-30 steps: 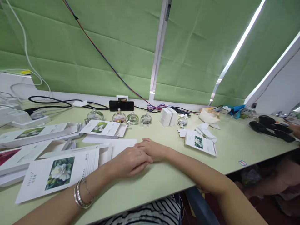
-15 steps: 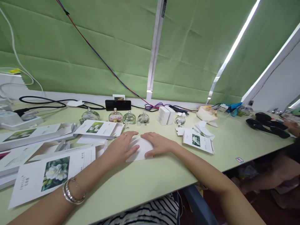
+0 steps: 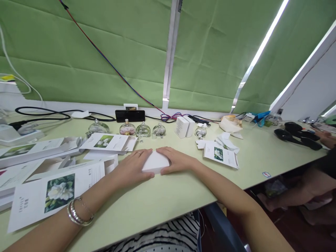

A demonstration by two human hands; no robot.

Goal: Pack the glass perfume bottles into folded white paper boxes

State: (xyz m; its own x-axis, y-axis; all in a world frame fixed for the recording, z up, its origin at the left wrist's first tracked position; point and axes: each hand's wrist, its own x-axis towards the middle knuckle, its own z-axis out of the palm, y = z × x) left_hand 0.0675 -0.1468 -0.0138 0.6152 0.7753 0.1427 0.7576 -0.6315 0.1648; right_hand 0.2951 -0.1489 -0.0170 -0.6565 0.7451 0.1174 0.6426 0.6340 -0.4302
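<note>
A small plain white box point(image 3: 156, 161) lies flat on the pale green table point(image 3: 168, 210), straight in front of me. My left hand point(image 3: 134, 166) grips its left side, thumb at the near corner and fingers along the far edge. Around the right side closes my right hand point(image 3: 176, 161), with its thumb at the near right corner. Both thumbs come close together at the box's front. To the left of my left hand sits an opened white carton with a flower picture point(image 3: 112, 141). A larger flower-printed carton point(image 3: 60, 192) lies partly under my left forearm.
Several round glass bottles point(image 3: 143, 130) and a black phone point(image 3: 130, 116) stand behind my hands. Two upright white boxes point(image 3: 182, 126) are at the back. Torn packaging point(image 3: 222, 154) lies right. Black handled objects point(image 3: 298, 136) and another person's arm point(image 3: 325, 138) are at far right.
My thumbs have moved from over the white piece down to its near edge. It now shows as a box with a front side. The view has shifted slightly.
</note>
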